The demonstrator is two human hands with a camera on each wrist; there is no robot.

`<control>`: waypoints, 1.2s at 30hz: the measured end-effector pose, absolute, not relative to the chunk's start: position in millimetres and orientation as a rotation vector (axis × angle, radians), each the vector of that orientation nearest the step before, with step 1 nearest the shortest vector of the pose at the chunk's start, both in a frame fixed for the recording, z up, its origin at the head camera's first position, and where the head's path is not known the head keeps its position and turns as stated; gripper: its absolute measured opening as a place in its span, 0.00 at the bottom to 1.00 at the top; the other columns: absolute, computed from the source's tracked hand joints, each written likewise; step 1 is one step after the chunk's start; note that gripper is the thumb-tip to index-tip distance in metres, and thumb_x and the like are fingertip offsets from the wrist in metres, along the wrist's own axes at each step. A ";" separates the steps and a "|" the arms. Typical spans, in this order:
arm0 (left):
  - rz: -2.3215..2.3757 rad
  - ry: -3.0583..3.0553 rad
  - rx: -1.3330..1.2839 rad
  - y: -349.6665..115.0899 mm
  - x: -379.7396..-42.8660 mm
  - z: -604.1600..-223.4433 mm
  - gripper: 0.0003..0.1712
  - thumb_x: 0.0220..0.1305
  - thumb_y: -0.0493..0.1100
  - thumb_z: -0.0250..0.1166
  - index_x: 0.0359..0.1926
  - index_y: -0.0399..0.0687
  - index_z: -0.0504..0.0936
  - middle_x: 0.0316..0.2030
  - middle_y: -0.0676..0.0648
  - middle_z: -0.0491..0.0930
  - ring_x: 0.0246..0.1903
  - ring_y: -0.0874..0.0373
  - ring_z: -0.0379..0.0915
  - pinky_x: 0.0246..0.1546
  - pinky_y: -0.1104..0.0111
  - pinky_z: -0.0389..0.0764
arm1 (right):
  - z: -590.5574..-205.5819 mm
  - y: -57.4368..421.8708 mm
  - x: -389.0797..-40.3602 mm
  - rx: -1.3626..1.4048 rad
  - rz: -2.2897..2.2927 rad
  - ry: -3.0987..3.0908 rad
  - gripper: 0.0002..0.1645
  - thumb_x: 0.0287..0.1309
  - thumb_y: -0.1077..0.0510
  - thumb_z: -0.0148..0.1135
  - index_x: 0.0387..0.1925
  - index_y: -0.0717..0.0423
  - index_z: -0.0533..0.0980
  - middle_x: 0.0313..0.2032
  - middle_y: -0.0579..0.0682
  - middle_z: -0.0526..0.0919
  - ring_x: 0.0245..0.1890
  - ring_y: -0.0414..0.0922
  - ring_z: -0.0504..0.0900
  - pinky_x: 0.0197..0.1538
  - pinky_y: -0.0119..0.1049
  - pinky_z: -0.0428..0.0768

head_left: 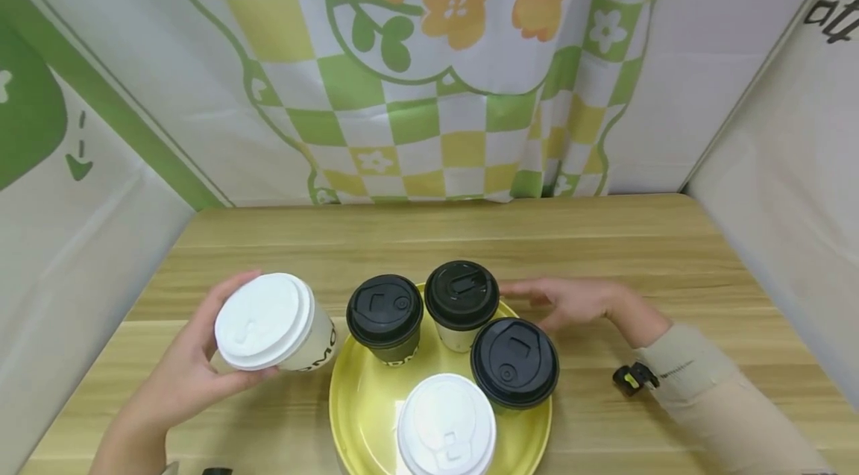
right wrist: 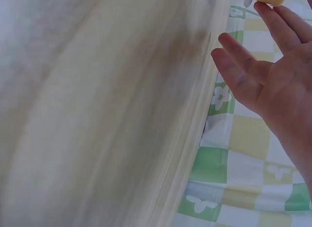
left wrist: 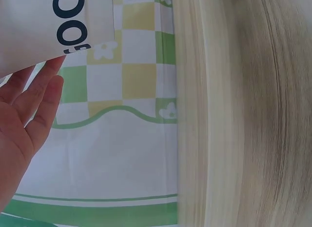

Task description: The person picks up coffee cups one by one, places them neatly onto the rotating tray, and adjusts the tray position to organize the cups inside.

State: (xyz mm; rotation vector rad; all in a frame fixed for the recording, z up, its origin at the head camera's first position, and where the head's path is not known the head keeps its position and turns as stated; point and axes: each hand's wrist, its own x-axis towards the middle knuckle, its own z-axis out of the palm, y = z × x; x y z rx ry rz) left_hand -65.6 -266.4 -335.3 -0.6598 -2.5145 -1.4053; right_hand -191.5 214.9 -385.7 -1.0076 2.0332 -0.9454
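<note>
My left hand (head_left: 184, 370) grips a paper cup (head_left: 312, 337) with a white lid, tilted and left of the yellow tray (head_left: 340, 404). Dark lettering runs round the cup's side; in the left wrist view its wall (left wrist: 34, 27) shows above the fingers. The right hand (head_left: 573, 301) reaches to the tray's far right edge with fingers extended, beside a black-lidded cup (head_left: 461, 296); whether it touches is hard to tell. Two more black-lidded cups (head_left: 385, 311) (head_left: 514, 363) and a white-lidded cup (head_left: 447, 423) stand on the tray.
A wood-grain table (head_left: 268, 236) lies under everything. Behind it hangs a checked, flowered curtain (head_left: 429, 117), with pale fabric walls (head_left: 785, 184) on both sides. A small black device (head_left: 634, 378) sits at the right sleeve.
</note>
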 end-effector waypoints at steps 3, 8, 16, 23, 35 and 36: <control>-1.414 -2.515 -0.670 -265.3 -62.3 -335.7 0.65 0.31 0.21 0.78 0.74 0.38 0.56 0.62 0.53 0.70 0.58 0.68 0.68 0.55 0.83 0.67 | -387.3 215.8 -189.1 -0.990 -0.940 2.044 0.49 0.60 0.55 0.67 0.76 0.63 0.53 0.76 0.62 0.54 0.75 0.65 0.52 0.72 0.62 0.57; -1.447 -2.493 -0.719 -261.4 -60.3 -335.6 0.65 0.31 0.21 0.78 0.74 0.36 0.56 0.63 0.52 0.69 0.59 0.67 0.68 0.56 0.83 0.68 | -388.7 219.2 -184.5 -1.008 -0.958 2.057 0.49 0.61 0.56 0.67 0.75 0.64 0.53 0.75 0.63 0.55 0.75 0.64 0.53 0.72 0.63 0.58; -1.503 -2.475 -0.765 -257.1 -59.2 -336.4 0.65 0.30 0.21 0.78 0.73 0.34 0.56 0.62 0.54 0.70 0.58 0.67 0.69 0.56 0.80 0.69 | -388.2 224.3 -174.0 -1.041 -0.975 2.085 0.49 0.60 0.56 0.67 0.74 0.68 0.53 0.74 0.66 0.57 0.73 0.67 0.54 0.69 0.67 0.59; -1.513 -2.515 -0.801 -252.1 -57.2 -339.0 0.65 0.31 0.23 0.80 0.73 0.35 0.56 0.63 0.51 0.70 0.59 0.67 0.69 0.57 0.79 0.68 | -387.2 225.4 -166.4 -1.040 -0.940 2.145 0.51 0.59 0.52 0.69 0.74 0.69 0.54 0.73 0.67 0.59 0.73 0.66 0.56 0.69 0.65 0.60; -1.484 -2.588 -0.919 -234.9 -58.4 -347.1 0.64 0.32 0.33 0.84 0.73 0.42 0.60 0.64 0.49 0.71 0.62 0.66 0.68 0.60 0.74 0.68 | -390.4 226.7 -161.5 -1.011 -0.958 2.163 0.54 0.57 0.47 0.70 0.75 0.65 0.54 0.74 0.64 0.59 0.73 0.61 0.57 0.71 0.57 0.63; -1.489 -2.587 -0.932 -233.7 -58.4 -348.4 0.64 0.32 0.33 0.84 0.72 0.42 0.60 0.64 0.49 0.71 0.62 0.66 0.68 0.61 0.74 0.68 | -390.2 226.8 -161.3 -1.009 -0.959 2.163 0.54 0.57 0.47 0.70 0.75 0.65 0.54 0.74 0.63 0.59 0.73 0.61 0.57 0.71 0.56 0.63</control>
